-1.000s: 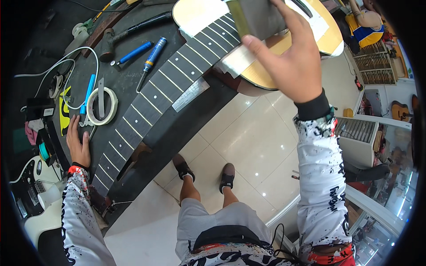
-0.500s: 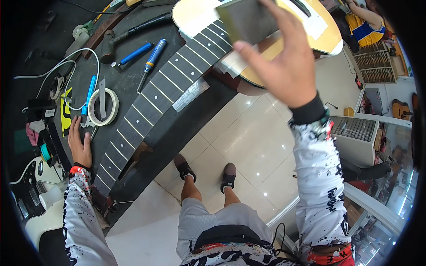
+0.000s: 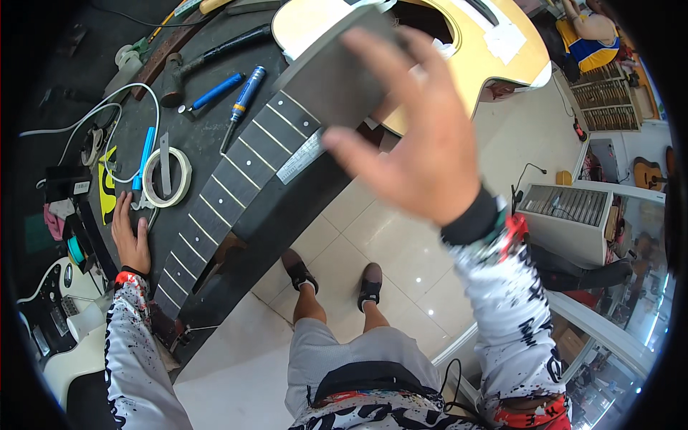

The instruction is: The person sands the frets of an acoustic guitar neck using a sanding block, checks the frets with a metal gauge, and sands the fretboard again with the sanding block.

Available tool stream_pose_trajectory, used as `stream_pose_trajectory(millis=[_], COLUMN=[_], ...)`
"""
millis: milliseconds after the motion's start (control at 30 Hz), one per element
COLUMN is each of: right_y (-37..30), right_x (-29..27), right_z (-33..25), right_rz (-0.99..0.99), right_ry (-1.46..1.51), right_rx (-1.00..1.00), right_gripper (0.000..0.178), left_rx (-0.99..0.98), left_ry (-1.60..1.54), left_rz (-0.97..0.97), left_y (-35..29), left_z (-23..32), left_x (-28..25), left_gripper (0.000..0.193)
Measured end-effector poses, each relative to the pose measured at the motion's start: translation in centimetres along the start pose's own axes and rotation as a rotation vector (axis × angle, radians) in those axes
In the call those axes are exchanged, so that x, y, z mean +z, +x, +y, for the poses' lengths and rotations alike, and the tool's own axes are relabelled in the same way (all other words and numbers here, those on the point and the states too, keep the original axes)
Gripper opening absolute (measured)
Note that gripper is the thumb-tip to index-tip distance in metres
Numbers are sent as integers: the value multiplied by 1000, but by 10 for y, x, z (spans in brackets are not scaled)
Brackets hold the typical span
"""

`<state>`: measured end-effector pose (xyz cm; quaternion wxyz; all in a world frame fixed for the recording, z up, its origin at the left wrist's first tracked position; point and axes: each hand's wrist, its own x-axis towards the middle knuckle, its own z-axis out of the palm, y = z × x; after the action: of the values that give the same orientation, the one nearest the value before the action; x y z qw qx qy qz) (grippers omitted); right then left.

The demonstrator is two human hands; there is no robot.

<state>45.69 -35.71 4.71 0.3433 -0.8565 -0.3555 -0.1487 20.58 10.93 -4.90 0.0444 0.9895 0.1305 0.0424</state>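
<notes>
A guitar lies across the dark workbench, its pale wooden body [image 3: 512, 72] at the far right and its dark fretboard [image 3: 231, 172] with bright frets reaching toward the near left. My right hand [image 3: 426, 143], slightly blurred, holds a flat grey block [image 3: 337, 75] on the upper fretboard; the thumb is at its near edge and the fingers lie over it. The block hides the frets beneath. My left hand [image 3: 131, 236] rests flat on the bench beside the headstock end, fingers stretched out and holding nothing. A metal rule [image 3: 301, 156] lies along the neck's near edge.
Left of the neck are a tape roll [image 3: 147, 168], a blue screwdriver [image 3: 247, 93], a blue pen-like tool [image 3: 215, 92], a hammer [image 3: 173, 82] and a white cable [image 3: 154, 100]. A white electric guitar [image 3: 79, 365] stands lower left. Another person [image 3: 591, 36] is at the upper right.
My right hand has slid the grey block down the neck, toward the left and nearer me, from the body end onto more of the frets. My left hand stays put.
</notes>
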Motion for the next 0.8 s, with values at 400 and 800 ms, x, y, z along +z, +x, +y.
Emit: stream_pose_trajectory(millis=[400,800], right_y=[29,27], right_x=[-32,-38], right_z=[57,33], right_rz=[153,69], right_ry=[-181,-43], right_rx=[-15,11], right_gripper=[86,79], left_rx=[15,19], left_ry=[-14,-16], left_rz=[11,9], left_y=[1,0], left_z=[5,2], left_x=[2,1], left_gripper=[58,57])
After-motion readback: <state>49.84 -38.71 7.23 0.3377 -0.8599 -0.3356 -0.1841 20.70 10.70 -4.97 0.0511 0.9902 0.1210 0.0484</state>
